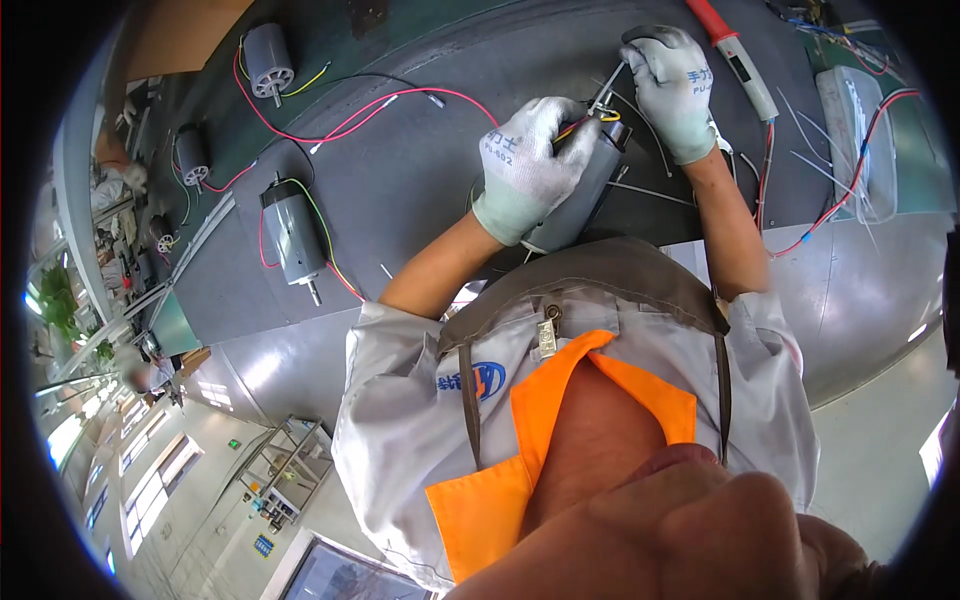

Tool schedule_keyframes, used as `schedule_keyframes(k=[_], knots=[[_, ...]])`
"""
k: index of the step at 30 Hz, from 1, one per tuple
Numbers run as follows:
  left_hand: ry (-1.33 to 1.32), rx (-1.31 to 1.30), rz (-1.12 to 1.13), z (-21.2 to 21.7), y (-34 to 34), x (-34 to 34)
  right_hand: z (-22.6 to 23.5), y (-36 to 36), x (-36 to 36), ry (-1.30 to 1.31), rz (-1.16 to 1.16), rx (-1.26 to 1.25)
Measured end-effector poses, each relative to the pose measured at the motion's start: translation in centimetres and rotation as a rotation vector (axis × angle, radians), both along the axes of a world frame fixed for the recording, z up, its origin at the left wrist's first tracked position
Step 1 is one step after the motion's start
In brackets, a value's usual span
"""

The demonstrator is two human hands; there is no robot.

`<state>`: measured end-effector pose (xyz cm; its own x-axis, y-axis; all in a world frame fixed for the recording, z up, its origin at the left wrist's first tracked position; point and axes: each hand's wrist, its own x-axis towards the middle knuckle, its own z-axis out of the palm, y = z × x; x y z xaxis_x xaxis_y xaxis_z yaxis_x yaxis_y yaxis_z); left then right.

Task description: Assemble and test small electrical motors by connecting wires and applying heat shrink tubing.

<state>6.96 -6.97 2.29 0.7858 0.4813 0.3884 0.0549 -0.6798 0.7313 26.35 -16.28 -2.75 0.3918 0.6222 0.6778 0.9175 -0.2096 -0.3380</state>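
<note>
Both my hands wear white coated gloves. A grey cylindrical motor lies on the dark bench right in front of me, its near end close to my apron. My left hand is closed at the motor's far end, pinching the yellow and dark wires there. From that spot a thin pale cable tie slants up to my right hand, whose fingers are closed on its upper end. The tie looks taut and straight. My left fingers partly hide where it goes round the wires.
More motors with leads lie to the left: one nearby, one farther back, a smaller one. A red-and-grey handheld tool with a cable is at right. Beyond it sit a clear plastic bag and loose cable ties.
</note>
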Motion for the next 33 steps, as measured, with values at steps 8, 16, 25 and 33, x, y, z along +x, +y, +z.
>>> schedule_keyframes(k=[8, 16, 25, 33], knots=[[0.085, -0.033, 0.021, 0.0, -0.3, -0.7, 1.3, -3.1, -0.3, 1.352, 0.471, -0.018], [0.054, -0.033, 0.001, 0.1, -0.3, -0.4, 2.4, -1.9, -1.0, 1.403, 0.718, -0.266], [0.101, -0.109, -0.041, -0.4, 0.0, -0.5, 3.7, -2.2, -2.0, 1.086, 0.672, -0.028], [0.072, 0.164, -0.196, 0.1, 2.3, -0.3, 7.9, -1.6, -3.8, 1.631, 0.398, -0.103]])
